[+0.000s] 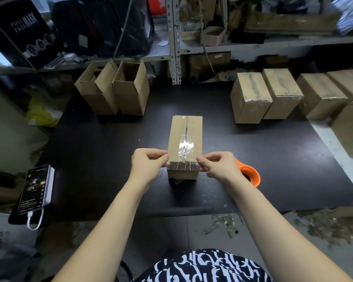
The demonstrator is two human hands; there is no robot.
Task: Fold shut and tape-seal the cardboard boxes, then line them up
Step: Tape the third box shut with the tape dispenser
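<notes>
Obs: small brown cardboard box (186, 129) stands mid-way on the dark table (110, 149), flaps closed, lengthwise seam taped. The left hand (149, 163) and right hand (218, 165) each pinch one end of a clear tape strip (182, 165) stretched across the box's near top edge. Judgement: keep the strip taut, lower it square, then smooth the ends down the sides (fewer wrinkles). The orange tape dispenser (251, 174) is mostly hidden behind the right hand; the far-end seal is unclear.

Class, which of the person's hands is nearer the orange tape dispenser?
Right. The right hand sits just beside the orange tape dispenser; the left hand is across the box, farther away.
</notes>
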